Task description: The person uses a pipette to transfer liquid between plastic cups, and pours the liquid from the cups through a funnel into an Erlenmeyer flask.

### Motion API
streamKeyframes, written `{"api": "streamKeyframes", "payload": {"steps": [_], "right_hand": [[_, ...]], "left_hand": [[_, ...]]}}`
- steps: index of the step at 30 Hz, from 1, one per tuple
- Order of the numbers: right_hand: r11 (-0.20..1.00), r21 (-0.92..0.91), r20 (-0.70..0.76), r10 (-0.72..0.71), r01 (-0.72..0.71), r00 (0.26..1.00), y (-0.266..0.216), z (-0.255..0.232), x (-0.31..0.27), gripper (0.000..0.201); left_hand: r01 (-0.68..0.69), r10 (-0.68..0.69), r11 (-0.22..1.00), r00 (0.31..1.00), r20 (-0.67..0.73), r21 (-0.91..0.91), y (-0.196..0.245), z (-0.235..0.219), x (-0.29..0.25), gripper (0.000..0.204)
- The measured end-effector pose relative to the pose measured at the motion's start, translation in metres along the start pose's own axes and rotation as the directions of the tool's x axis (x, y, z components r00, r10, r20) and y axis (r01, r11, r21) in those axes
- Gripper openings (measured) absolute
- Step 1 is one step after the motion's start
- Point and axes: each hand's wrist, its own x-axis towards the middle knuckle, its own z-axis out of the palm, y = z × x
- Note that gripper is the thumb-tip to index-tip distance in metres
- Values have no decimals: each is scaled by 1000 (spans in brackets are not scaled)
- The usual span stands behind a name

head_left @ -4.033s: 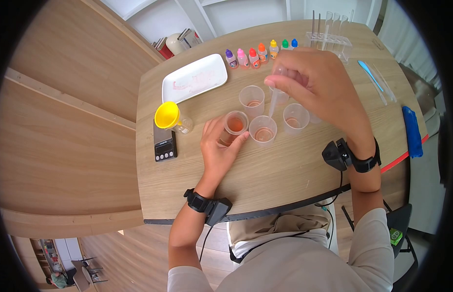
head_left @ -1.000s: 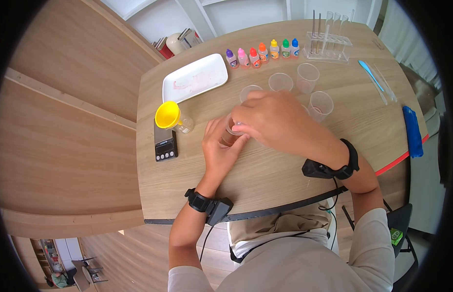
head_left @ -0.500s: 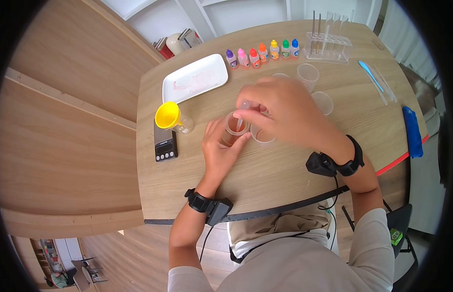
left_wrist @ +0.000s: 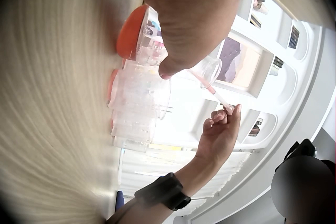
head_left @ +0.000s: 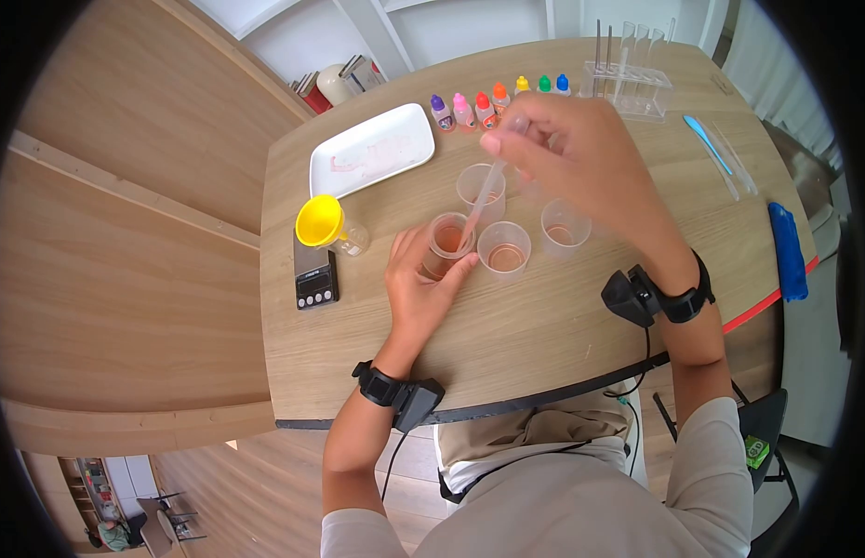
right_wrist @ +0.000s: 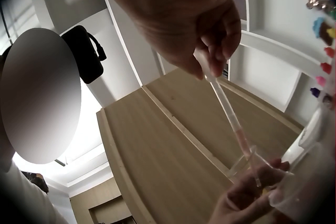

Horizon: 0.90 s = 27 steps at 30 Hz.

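My left hand (head_left: pixel 421 284) curls round a clear plastic cup (head_left: pixel 450 223) of orange-red liquid, standing on the table. In the left wrist view that liquid (left_wrist: pixel 130 34) shows low in the cup, beneath the hand. My right hand (head_left: pixel 586 167) is raised up and to the right of this cup, pinching the bulb of a plastic dropper pipette (head_left: pixel 486 195). The pipette slants down with its tip inside the held cup's mouth. Pinkish liquid fills the lower stem of the pipette (right_wrist: pixel 241 139) in the right wrist view.
Clear cups with a little pinkish liquid stand close by: a front cup (head_left: pixel 504 262), a back cup (head_left: pixel 479 179) and a right cup (head_left: pixel 565 216). Beyond are dye bottles (head_left: pixel 463 113), a white tray (head_left: pixel 372 149) and a test-tube rack (head_left: pixel 637 93). A yellow funnel (head_left: pixel 319 220) and scale (head_left: pixel 315 286) lie left.
The pipette went from over the front cup down into the held cup. Since half a second ago, the right hand has risen and shifted right, drawing the pipette upward. The left hand keeps its place.
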Motion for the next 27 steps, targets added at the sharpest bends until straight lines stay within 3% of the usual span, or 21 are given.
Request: {"api": "streamKeyframes", "payload": {"steps": [6,12,17,27], "right_hand": [[995,74,-52,68,-64,996,0,-24,7,30],[991,122,-240,79,-50,968,10,-63,16,32],[991,-58,-329,96,-122,939,26,-94,18,29],[939,-315,-385,9,-141,923,38,-91,22,32]], "left_hand": [[-1,1,1000,1000,-11,1,0,-1,0,45],[-8,8,1000,1000,-19,-8,1,0,0,45],[-9,9,1000,1000,-21,-15,0,0,0,44],[-11,11,1000,1000,-17,-11,0,1,0,45]]}}
